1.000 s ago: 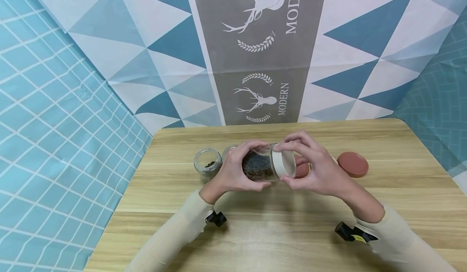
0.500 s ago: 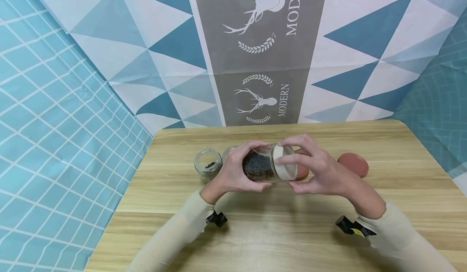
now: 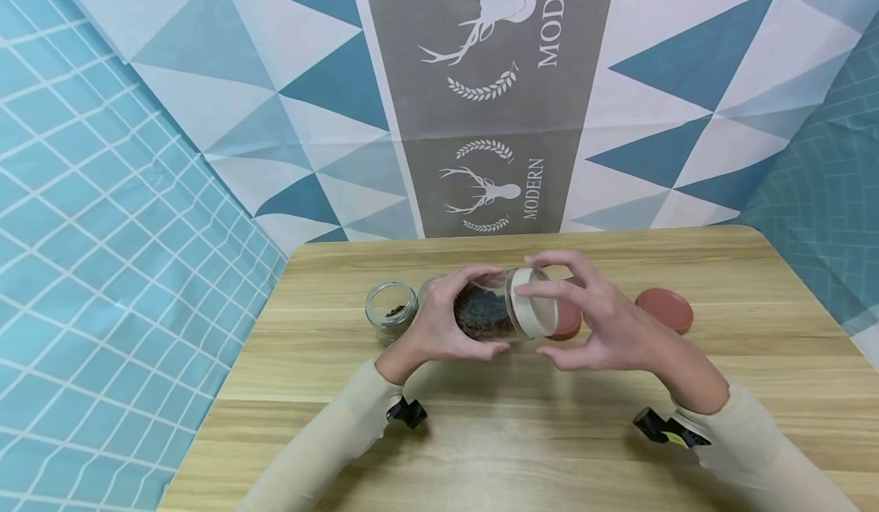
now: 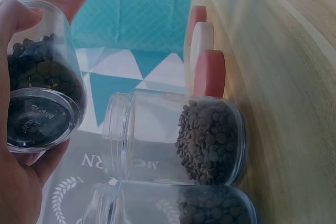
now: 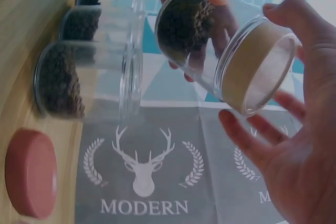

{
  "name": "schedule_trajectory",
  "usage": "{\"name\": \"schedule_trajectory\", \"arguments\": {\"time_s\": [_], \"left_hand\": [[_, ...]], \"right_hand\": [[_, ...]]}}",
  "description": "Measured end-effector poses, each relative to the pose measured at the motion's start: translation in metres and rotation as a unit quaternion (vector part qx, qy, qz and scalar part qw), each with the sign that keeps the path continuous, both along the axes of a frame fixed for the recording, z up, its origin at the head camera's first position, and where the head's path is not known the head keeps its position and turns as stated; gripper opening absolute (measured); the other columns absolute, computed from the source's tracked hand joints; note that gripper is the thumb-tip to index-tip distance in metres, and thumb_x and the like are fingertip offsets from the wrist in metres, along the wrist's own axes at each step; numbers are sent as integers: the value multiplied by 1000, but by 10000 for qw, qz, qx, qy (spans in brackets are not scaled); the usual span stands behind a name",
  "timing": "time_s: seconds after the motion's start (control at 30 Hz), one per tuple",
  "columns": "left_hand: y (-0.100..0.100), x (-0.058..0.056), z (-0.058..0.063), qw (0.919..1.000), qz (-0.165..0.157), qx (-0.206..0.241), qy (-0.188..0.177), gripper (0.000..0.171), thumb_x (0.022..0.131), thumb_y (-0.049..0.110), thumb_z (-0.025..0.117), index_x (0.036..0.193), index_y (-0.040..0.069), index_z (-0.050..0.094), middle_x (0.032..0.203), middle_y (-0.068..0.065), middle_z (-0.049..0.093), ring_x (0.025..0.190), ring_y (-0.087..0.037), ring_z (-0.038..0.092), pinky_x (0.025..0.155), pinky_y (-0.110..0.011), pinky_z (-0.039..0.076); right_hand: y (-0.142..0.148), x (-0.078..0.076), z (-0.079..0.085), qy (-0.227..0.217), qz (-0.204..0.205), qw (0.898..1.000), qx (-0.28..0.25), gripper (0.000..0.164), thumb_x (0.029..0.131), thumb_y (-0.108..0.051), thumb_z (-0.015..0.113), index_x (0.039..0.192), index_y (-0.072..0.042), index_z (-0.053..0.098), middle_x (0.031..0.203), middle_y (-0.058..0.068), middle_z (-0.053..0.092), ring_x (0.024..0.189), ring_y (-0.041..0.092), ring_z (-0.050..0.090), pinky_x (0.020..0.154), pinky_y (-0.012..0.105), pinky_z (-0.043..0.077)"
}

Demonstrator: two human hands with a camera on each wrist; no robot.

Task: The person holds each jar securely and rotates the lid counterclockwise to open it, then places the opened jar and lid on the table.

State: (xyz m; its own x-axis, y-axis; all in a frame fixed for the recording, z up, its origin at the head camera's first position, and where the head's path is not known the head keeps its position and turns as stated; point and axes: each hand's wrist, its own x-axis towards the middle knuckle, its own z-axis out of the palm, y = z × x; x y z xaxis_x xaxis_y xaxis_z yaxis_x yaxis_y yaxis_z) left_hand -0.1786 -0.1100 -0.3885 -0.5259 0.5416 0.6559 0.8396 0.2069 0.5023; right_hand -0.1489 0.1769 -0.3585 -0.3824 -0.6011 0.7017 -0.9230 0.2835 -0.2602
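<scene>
In the head view, a glass jar (image 3: 483,312) partly filled with small dark pellets lies tilted on its side above the table. My left hand (image 3: 449,317) grips its body near the base. A pale screw lid (image 3: 532,307) sits on the mouth, facing right. Around that lid my right hand (image 3: 604,313) is spread, its index finger over the lid and its thumb apart below. The right wrist view shows the thumb near the jar's rim and the other fingers by the lower edge of the lid (image 5: 252,74).
Lidless jars with dark pellets stand in a row at the left, one jar (image 3: 391,312) outermost, another jar (image 5: 84,80) nearest the lids. A red lid (image 3: 664,310), another red lid (image 3: 566,320) and a white lid (image 4: 201,40) lie on the wooden table (image 3: 522,436).
My right hand has loosened from the pale lid; its thumb has moved down and away and its fingers have spread. The left hand keeps the jar almost still.
</scene>
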Motion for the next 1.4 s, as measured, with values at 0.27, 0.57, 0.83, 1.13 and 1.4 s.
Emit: {"name": "schedule_trajectory", "arguments": {"time_s": [0.27,0.57,0.83,1.13,1.4], "left_hand": [[1,-2,0,10000,6,25,70,96,63,23,104,148,3,63,136,-15,79,121,-27,79,107,-37,65],[0,-2,-1,9999,78,-43,46,96,64,24,104,149,5,63,137,-14,78,122,-26,79,106,-37,65],[0,-2,-3,9999,63,-42,70,96,64,22,104,149,4,62,138,-15,78,123,-27,78,107,-37,65],[1,-3,-3,9999,90,-112,93,97,64,22,104,149,4,62,137,-14,77,122,-25,78,108,-37,64],[0,-1,-2,9998,115,-140,37,96,65,22,104,149,5,62,139,-13,77,123,-25,78,108,-37,63]], "right_hand": [[-1,8,5,-1161,-256,9925,-291,81,81,-21,100,153,-11,63,159,20,53,143,15,58,102,25,64],[-8,18,10,-2058,-866,9735,-495,87,84,-9,92,162,-22,56,149,8,59,118,12,58,71,27,69],[-12,17,10,-2217,-763,9708,-513,84,84,-9,95,159,-23,60,149,8,60,119,11,61,73,25,69],[-17,16,2,-1663,-743,9817,-559,73,80,-4,94,147,-18,69,135,11,66,106,19,70,62,28,68],[-17,14,3,-1336,-807,9865,-488,72,79,-9,95,146,-19,71,134,9,68,110,21,69,68,26,68]]}}
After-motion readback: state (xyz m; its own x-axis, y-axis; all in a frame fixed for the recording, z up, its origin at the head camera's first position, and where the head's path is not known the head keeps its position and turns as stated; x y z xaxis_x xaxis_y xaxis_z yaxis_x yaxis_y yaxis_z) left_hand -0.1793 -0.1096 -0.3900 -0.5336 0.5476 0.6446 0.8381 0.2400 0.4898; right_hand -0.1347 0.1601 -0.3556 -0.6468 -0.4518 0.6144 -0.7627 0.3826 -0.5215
